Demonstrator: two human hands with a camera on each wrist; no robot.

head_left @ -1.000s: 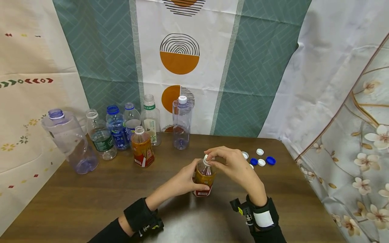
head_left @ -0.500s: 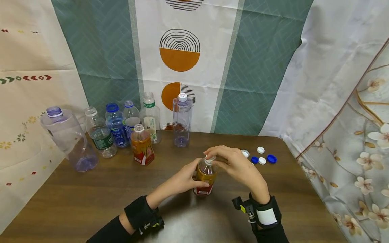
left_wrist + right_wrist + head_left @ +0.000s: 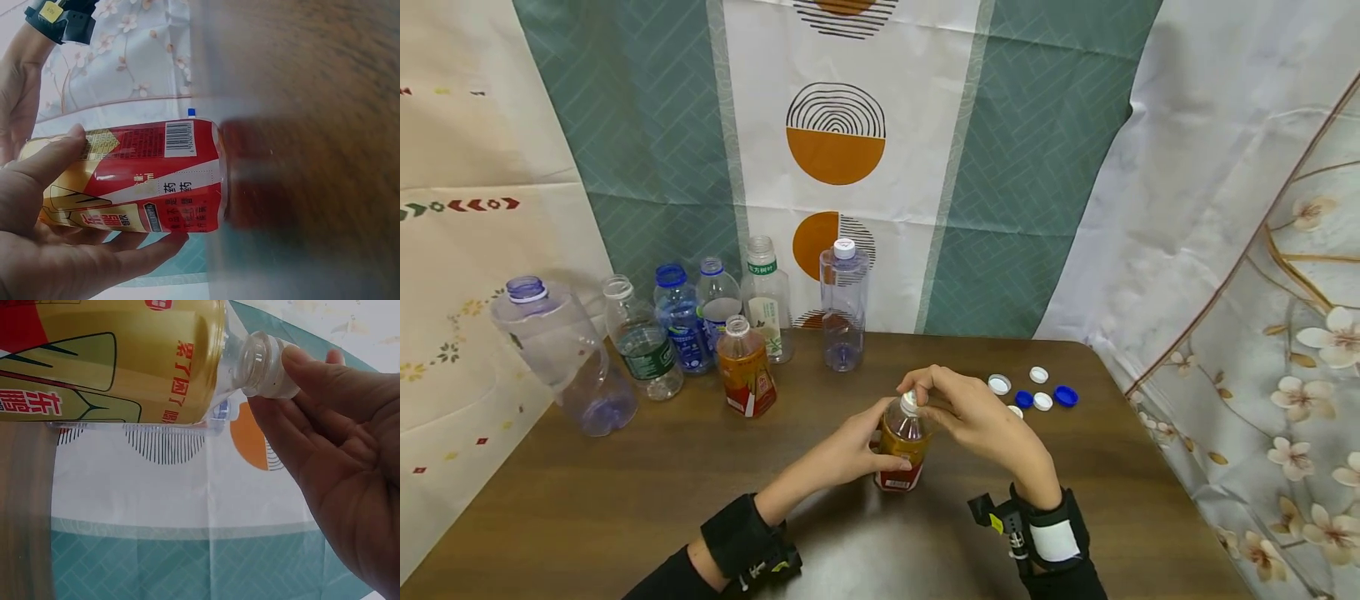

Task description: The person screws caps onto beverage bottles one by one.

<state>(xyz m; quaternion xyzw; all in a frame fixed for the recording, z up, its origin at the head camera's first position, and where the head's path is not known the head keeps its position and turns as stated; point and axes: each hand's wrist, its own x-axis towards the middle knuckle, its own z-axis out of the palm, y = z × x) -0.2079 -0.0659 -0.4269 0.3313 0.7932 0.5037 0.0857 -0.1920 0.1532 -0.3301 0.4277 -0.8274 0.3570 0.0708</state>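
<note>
Patterned curtain (image 3: 955,225) is hanging at the back, brown bench (image 3: 647,500) is running below it. Amber-and-red bottle (image 3: 901,450) is standing mid-bench, between the two hands. Left hand (image 3: 850,450) is gripping its body, thumb one side, fingers the other, probably bracing it against spinning. Right hand (image 3: 981,421) is pinching the white cap (image 3: 278,372), fingers narrow around it, likely for fine control at the rim; clear neck is showing just below. Cap is sitting on the neck; how tight, cannot tell. A few loose caps (image 3: 1042,401), white and blue, are lying beyond the right hand, seemingly parked within its reach. Uncapped bottles (image 3: 683,329) are standing bunched at left, maybe pushed aside to free working room. One tall capped bottle (image 3: 844,308) is standing just right of them, near the curtain, perhaps set apart because its cap is on.
</note>
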